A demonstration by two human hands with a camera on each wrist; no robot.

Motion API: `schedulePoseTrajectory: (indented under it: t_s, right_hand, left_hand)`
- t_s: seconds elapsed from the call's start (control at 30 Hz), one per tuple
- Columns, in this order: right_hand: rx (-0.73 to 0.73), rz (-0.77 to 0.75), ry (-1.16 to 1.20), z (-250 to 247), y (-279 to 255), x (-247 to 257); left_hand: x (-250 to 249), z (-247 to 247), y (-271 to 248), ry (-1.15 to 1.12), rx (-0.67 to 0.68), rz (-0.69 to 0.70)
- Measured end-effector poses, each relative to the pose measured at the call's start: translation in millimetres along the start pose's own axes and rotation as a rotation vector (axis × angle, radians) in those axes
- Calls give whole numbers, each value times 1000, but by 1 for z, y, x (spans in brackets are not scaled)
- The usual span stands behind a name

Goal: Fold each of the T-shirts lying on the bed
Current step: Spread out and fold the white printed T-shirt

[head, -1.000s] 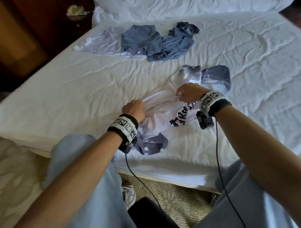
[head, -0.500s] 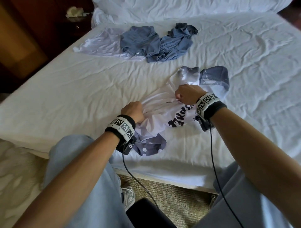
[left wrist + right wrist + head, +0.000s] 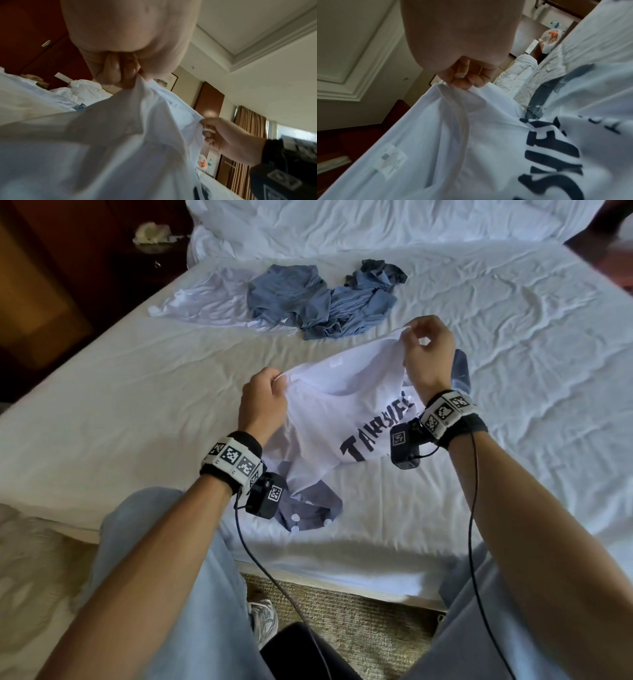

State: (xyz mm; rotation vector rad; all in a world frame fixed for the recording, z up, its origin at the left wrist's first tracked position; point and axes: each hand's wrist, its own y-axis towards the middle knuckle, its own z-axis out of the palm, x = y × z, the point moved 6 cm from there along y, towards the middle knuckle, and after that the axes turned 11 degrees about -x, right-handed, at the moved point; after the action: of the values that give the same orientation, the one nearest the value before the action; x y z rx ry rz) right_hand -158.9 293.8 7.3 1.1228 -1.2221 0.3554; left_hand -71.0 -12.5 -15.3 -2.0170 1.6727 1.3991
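A white T-shirt (image 3: 337, 409) with dark lettering and blue sleeves is lifted off the bed, its hem stretched between both hands. My left hand (image 3: 265, 397) pinches the hem's left end; the left wrist view shows its fingers (image 3: 126, 75) curled on the white cloth (image 3: 120, 135). My right hand (image 3: 423, 350) pinches the hem higher and further right, its fingers (image 3: 467, 79) closed on the white fabric (image 3: 488, 135). One blue sleeve (image 3: 308, 508) trails on the sheet near the front edge. A blue T-shirt (image 3: 325, 299) lies crumpled at the back, with a pale T-shirt (image 3: 212, 299) beside it.
The bed (image 3: 120, 412) has a wrinkled white sheet, with pillows (image 3: 342, 224) at its head. A dark wooden nightstand (image 3: 113, 251) stands at the back left. Carpet (image 3: 342, 611) and a shoe (image 3: 262, 616) show below the bed's front edge, between my knees.
Both hands have risen from the sheet with the white T-shirt's hem and moved apart, the right one further up and away. The shirt has opened out and its lettering shows.
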Motion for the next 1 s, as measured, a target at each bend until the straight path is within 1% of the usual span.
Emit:
schedulePoseTrajectory:
  t_s: [0.17, 0.23, 0.27, 0.33, 0.4, 0.53, 0.63, 0.7, 0.77, 0.87, 0.93, 1.0]
  right_hand:
    - [2, -109, -16, -13, 9, 13]
    - [-17, -107, -43, -20, 14, 7]
    - [-16, -104, -62, -23, 16, 2]
    - [8, -110, -111, -24, 16, -3]
    - [31, -130, -171, -23, 13, -5]
    - [32, -151, -223, -22, 12, -3]
    - [30, -152, -236, -24, 13, -4]
    - [30, -171, -288, -26, 12, -3]
    - [36, -238, -375, -28, 11, 1]
    - [91, -384, -516, -28, 6, 4]
    - [123, -432, -598, -26, 3, 6]
    - [136, -465, -627, -23, -2, 10]
  left_hand:
    - [-12, 8, -10, -332, 269, -137]
    - [-12, 8, -10, -368, 322, -108]
    - [-12, 7, -9, -326, 323, -66]
    - [-10, 5, -5, -169, 277, 44]
    - [-11, 2, -6, -20, 199, 143]
    - [-23, -7, -12, 138, 34, 341]
    - [-28, -9, -15, 275, -16, 446]
    - [-27, -8, -16, 336, -27, 460]
    - [-25, -8, -15, 416, -45, 429]
    - [-22, -10, -13, 566, -55, 362]
    - [-22, -14, -12, 637, -63, 334]
    - [-24, -18, -10, 678, -72, 308]
